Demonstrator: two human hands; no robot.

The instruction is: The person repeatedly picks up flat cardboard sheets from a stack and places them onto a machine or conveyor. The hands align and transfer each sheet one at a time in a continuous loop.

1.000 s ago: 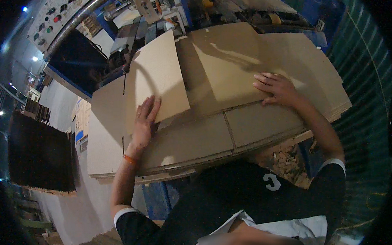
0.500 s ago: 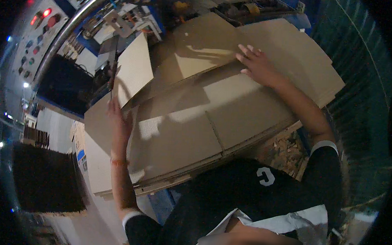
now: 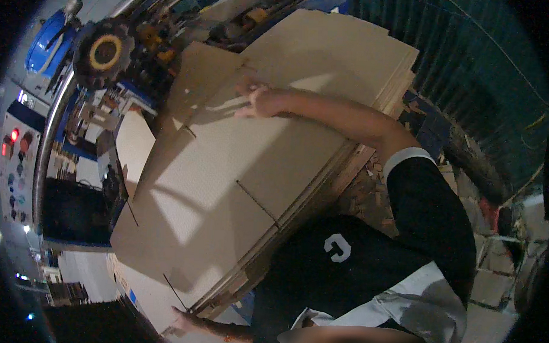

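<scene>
A large brown cardboard sheet (image 3: 204, 187) with slots cut into its edges lies on top of a stack of similar sheets (image 3: 313, 200) before me. My left hand (image 3: 187, 321) is at the sheet's near left corner. Its thumb lies on the top face, and the other fingers are partly hidden at the edge. My right hand (image 3: 259, 102) reaches across to the far part of the sheet, palm down with fingers apart and slightly bent. Motion blurs those fingers, so whether they touch the cardboard is unclear.
Beyond the stack stands a machine with a dark wheel (image 3: 105, 52), a metal rail (image 3: 49, 139) and a control panel (image 3: 14, 177) with a lit red lamp. An upright pale board (image 3: 134, 145) leans by the machine. Cardboard scraps (image 3: 370, 193) lie at right, near a green corrugated wall (image 3: 483, 76).
My view has turned, showing more of the machine. My left hand has moved from the sheet's far left part to its near left corner. My right hand has shifted left across the cardboard.
</scene>
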